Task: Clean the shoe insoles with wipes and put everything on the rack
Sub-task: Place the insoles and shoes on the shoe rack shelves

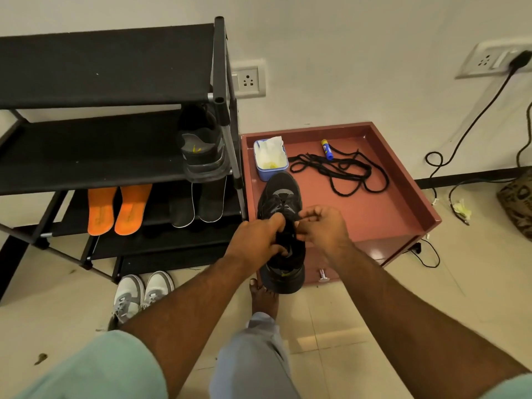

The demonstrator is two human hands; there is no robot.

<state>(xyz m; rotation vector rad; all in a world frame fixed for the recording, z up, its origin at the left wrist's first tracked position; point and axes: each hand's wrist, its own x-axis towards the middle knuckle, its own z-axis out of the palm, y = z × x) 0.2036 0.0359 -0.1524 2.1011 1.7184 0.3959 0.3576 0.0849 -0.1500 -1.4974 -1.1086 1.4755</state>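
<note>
the left hand (256, 240) grips a black shoe (283, 226) at its opening, fingers curled round the collar and tongue, while the right hand (322, 226) pinches something thin and dark at the laces, too small to tell for sure. the shoe sits toe away from the person, over the front left part of a reddish tray-topped cabinet (403, 214). on the cabinet top, a blue tub of wipes (270, 159) stands just beyond the toe, loose black laces (339, 174) lie in a tangle to the right, and a small blue and yellow tube (327, 149) lies near them. the black rack (115, 151) stands to the left: a second black shoe (203, 151) on the middle shelf at the right end, two orange insoles (118, 210) and two dark insoles (197, 205) side by side on the shelf below. a pair of white and grey sneakers (141, 295) sits on the floor in front of the rack
</note>
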